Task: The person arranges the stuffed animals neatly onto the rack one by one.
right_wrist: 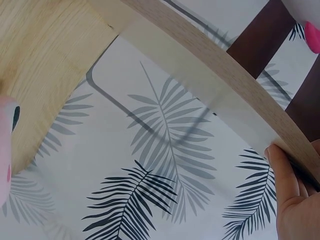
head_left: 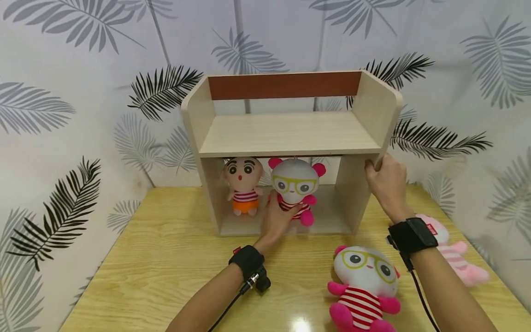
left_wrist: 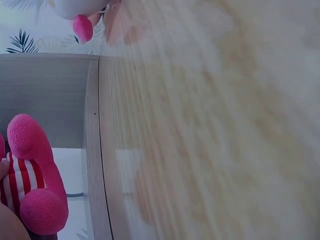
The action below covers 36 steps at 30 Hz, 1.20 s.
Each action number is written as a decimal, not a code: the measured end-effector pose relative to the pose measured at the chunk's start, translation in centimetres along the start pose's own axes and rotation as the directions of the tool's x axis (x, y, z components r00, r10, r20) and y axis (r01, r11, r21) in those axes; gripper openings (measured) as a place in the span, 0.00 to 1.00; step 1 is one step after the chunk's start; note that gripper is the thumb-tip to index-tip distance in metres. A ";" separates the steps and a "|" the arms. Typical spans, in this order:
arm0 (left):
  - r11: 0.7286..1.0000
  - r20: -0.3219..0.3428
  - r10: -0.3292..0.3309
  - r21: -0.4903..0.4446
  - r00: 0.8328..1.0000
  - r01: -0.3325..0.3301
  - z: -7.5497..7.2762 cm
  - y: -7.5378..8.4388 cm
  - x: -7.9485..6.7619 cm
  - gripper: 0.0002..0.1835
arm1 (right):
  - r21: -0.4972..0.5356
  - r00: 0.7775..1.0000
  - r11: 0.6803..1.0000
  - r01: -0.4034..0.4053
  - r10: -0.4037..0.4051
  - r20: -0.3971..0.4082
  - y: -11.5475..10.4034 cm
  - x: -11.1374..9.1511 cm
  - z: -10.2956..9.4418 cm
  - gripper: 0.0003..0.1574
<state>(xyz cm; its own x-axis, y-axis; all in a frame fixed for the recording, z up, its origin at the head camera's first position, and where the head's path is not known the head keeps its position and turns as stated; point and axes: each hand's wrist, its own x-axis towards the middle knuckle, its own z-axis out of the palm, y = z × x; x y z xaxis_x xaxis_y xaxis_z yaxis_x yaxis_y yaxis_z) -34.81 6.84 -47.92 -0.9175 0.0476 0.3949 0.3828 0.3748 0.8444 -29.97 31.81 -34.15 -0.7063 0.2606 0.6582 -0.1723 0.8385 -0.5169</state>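
Head view: left hand (head_left: pixel 275 217) grips the round-headed plush toy (head_left: pixel 295 181); right hand (head_left: pixel 388 180) pinches the wood-grained shelf (head_left: pixel 290 134).

The shelf (head_left: pixel 290 133) stands on the bench (head_left: pixel 166 267), in front of the backdrop (head_left: pixel 83 138). Its lower compartment (head_left: pixel 332 226) holds 2 dolls: the boy doll (head_left: pixel 244 184) at the left and the inner panda doll (head_left: pixel 295 184) just right of it, behind the left hand (head_left: pixel 277 216). The right hand (head_left: pixel 389 177) is at the shelf's right side. Before the shelf, toward the right, lies the outer panda doll (head_left: pixel 365 286); farther right (partly behind the right forearm (head_left: pixel 450 290)) lies another plush toy (head_left: pixel 462 263).
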 end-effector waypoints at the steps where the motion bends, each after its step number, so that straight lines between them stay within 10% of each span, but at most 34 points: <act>1: 1.000 -0.007 -0.006 0.015 1.000 0.006 0.1 0.0 0.1 0.39 | 0.002 1.000 1.000 0.000 0.000 -0.001 0.0 0.0 0.0 0.19; 36: 0.992 -0.042 -0.121 0.029 0.992 0.122 6.3 0.7 2.0 0.38 | 0.001 0.999 1.000 -0.025 0.025 0.020 0.0 0.1 -0.1 0.20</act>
<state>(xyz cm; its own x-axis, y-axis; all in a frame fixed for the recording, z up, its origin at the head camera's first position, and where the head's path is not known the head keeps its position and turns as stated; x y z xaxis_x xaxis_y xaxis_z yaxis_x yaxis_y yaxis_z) -37.05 13.07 -48.86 -0.9518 -0.0368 0.3047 0.2646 0.4046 0.8754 -29.93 31.88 -34.03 -0.7242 0.2720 0.6337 -0.1551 0.8311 -0.5340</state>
